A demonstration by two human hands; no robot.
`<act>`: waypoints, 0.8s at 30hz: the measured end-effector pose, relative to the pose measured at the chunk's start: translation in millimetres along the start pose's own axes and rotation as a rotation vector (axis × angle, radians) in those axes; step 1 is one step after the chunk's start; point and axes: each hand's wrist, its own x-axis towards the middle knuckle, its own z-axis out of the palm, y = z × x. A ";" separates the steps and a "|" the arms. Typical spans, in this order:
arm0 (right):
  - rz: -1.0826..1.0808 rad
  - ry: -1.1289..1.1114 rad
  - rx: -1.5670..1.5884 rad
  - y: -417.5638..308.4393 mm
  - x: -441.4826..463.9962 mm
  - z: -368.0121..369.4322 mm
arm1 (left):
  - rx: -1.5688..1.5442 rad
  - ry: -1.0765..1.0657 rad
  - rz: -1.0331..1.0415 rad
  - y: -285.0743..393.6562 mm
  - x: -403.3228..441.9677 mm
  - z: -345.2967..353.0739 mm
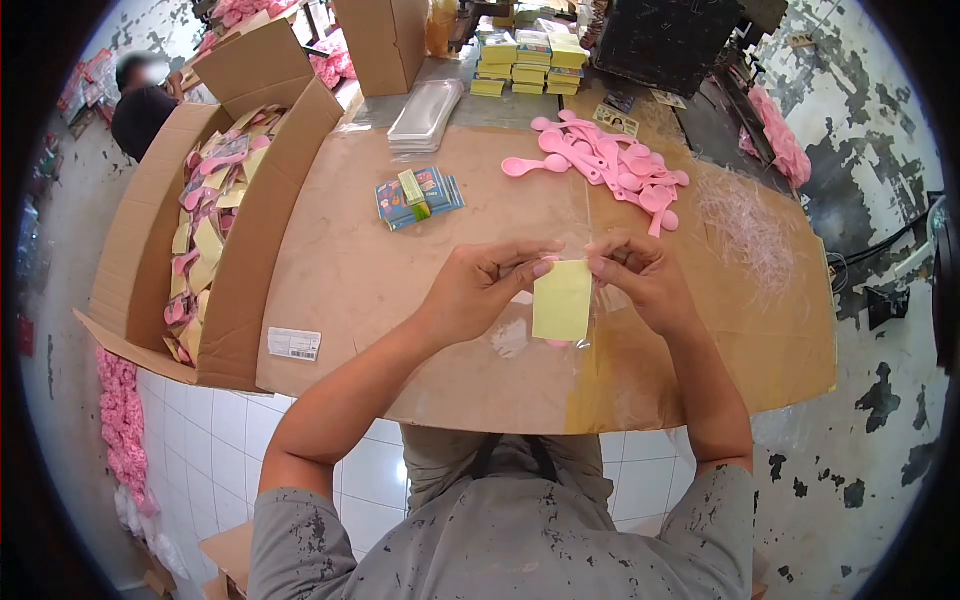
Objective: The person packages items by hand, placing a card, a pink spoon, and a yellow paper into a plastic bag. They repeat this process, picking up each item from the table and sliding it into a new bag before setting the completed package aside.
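Observation:
A pale yellow card (562,302) hangs upright between my hands, above the front part of the table. My left hand (482,285) pinches its upper left corner between thumb and fingers. At the upper right corner, my right hand (648,280) is closed in a similar pinch. A bit of pink (557,343) peeks out below the card's lower edge; the rest of it is hidden. Clear film seems to surround the card, though its outline is hard to make out. Beyond my right hand lies a heap of pink measuring spoons (610,160).
A cardboard box (265,240) at the left holds many packed pink spoons with yellow cards. Banded blue packets (435,195), clear plastic sleeves (427,115) and stacked cards (530,60) lie farther back. Thin plastic strips (750,225) litter the right. Another person (145,110) sits at far left.

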 end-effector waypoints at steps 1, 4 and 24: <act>-0.014 -0.013 0.024 1.3 0.1 -1.0 | 0.041 -0.017 0.015 1.2 0.3 -2.2; -0.114 -0.010 -0.048 6.7 0.4 -2.8 | 0.114 -0.056 0.053 3.2 0.9 -6.2; -0.027 -0.022 -0.104 11.8 -1.3 -8.0 | -0.124 -0.122 -0.186 -6.1 6.6 -5.9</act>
